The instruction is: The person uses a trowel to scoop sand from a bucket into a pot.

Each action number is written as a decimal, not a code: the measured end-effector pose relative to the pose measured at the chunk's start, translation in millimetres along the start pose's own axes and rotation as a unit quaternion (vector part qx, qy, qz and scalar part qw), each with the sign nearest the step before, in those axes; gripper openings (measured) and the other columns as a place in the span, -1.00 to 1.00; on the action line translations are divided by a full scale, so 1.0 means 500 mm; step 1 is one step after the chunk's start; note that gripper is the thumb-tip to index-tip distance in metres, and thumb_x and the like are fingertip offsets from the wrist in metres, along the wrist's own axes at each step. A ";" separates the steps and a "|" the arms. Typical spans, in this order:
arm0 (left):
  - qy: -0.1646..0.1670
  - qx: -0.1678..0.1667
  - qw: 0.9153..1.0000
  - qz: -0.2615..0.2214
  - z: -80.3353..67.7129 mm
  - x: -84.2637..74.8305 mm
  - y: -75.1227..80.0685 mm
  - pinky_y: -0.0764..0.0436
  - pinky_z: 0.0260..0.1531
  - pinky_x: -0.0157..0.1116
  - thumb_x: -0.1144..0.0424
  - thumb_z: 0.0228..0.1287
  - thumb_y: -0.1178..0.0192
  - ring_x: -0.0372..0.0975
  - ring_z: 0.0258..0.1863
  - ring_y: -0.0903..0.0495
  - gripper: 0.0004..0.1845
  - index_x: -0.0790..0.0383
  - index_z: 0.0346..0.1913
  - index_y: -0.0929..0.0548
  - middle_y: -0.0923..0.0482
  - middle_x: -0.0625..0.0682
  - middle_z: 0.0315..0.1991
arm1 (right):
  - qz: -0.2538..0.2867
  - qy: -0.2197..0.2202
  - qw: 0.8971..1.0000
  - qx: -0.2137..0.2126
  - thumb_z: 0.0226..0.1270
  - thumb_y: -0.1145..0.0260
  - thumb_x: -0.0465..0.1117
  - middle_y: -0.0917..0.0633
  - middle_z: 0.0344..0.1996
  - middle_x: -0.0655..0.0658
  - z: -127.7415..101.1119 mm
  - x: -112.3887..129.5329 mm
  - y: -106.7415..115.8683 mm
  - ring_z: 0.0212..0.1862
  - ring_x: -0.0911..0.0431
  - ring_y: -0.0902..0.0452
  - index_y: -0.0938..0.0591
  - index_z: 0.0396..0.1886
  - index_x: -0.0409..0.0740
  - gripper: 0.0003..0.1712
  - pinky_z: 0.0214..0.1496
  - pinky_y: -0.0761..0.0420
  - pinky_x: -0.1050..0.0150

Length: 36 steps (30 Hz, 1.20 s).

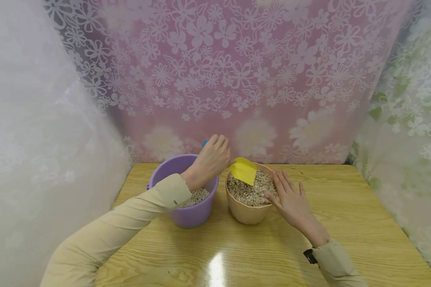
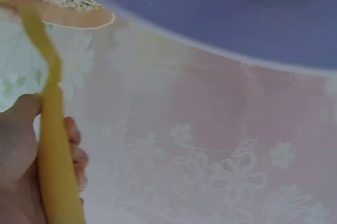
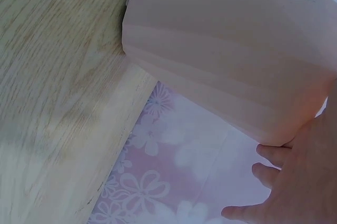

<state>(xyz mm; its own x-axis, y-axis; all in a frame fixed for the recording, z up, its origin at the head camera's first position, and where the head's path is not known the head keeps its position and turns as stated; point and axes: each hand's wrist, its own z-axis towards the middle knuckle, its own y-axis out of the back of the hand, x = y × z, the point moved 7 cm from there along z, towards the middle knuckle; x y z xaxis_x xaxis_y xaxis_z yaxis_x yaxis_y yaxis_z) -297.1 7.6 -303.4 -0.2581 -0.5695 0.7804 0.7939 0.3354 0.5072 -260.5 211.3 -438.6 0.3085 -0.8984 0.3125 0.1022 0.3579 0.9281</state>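
On the wooden table [image 1: 344, 207] — left hand [image 1: 211, 159] grips yellow scoop [image 1: 244, 170]

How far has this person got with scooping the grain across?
Much looks done: the beige bowl is heaped nearly to its rim. In hand: the left hand holds a yellow scoop over that bowl, while the right hand steadies its side. Left: some grain remains low in the purple bucket.
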 end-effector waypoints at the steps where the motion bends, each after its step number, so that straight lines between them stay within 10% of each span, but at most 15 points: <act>1: 0.009 -0.011 1.000 -0.015 -0.004 0.006 0.001 -0.35 -0.14 -0.30 -0.27 0.55 0.12 -0.19 -0.33 -0.38 -0.43 0.08 -0.43 -0.57 -0.49 -0.04 -0.37 | 0.001 0.001 1.000 -0.001 0.54 -0.03 0.31 0.04 0.63 -0.21 0.000 0.000 0.000 0.63 -0.16 0.19 0.12 0.66 -0.09 -0.01 0.46 0.24 -0.44; 9: 0.078 -0.025 0.989 -0.127 -0.053 0.056 -0.015 -0.38 -0.19 -0.27 -0.27 0.51 0.02 -0.15 -0.27 -0.48 -0.43 0.20 -0.30 -0.64 -0.59 0.02 -0.28 | 0.009 0.001 1.000 0.000 0.55 -0.02 0.30 0.06 0.63 -0.20 -0.003 0.001 -0.001 0.62 -0.18 0.19 0.17 0.66 -0.04 -0.02 0.46 0.24 -0.44; 20: 0.124 -0.045 0.978 -0.159 -0.125 0.101 -0.048 -0.42 -0.22 -0.24 -0.23 0.45 -0.12 -0.12 -0.31 -0.52 -0.45 0.23 -0.39 -0.63 -0.60 0.04 -0.36 | -0.006 0.019 0.999 -0.039 0.54 -0.09 0.26 -0.05 0.60 -0.28 -0.006 0.005 0.015 0.61 -0.21 0.12 0.08 0.66 -0.08 -0.04 0.45 0.20 -0.46; 36: 0.135 0.016 0.984 -0.118 -0.248 0.146 -0.128 -0.32 -0.35 -0.23 -0.21 0.32 -0.29 -0.13 -0.51 -0.34 -0.40 0.23 -0.59 -0.42 -0.40 0.04 -0.55 | -0.017 0.141 0.989 -0.048 0.51 -0.04 0.31 -0.05 0.62 -0.15 0.086 0.260 -0.006 0.63 -0.09 0.13 -0.02 0.64 -0.13 -0.04 0.49 0.03 -0.38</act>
<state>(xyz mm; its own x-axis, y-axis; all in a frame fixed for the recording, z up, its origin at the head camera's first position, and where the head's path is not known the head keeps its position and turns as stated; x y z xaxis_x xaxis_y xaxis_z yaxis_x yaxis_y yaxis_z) -298.5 -148.6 -324.4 -0.2735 -0.8119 0.5158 0.7111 0.1904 0.6768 -261.5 82.2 -392.2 0.5525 -0.8093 0.1996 0.2028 0.3627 0.9096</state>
